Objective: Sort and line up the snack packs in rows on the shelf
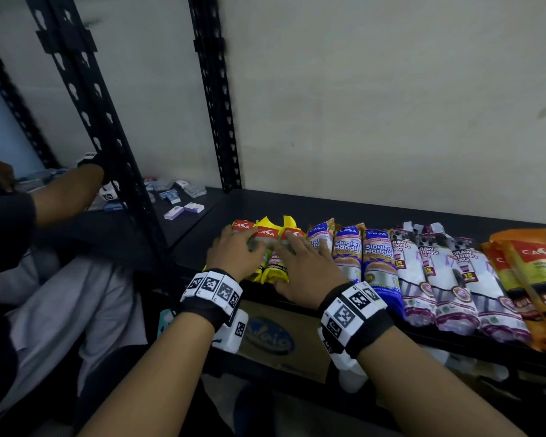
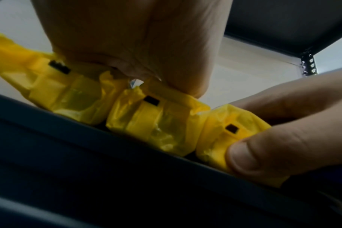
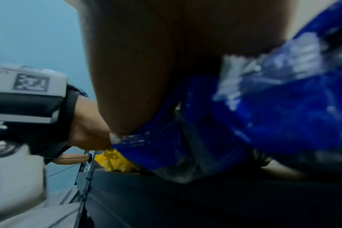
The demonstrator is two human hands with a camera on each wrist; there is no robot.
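Three yellow packs with red labels lie side by side at the left end of the row on the black shelf. My left hand rests on top of the left and middle ones, palm pressing down. My right hand lies over the third yellow pack and the first blue pack. Its thumb hooks the near end of that yellow pack, with fingers over its top. The packs' near ends sit at the shelf's front edge.
Right of the yellow packs stand blue packs, white drawstring packs and orange packs. Black uprights divide off a left shelf with small boxes, where another person's arm reaches. A cardboard box sits below.
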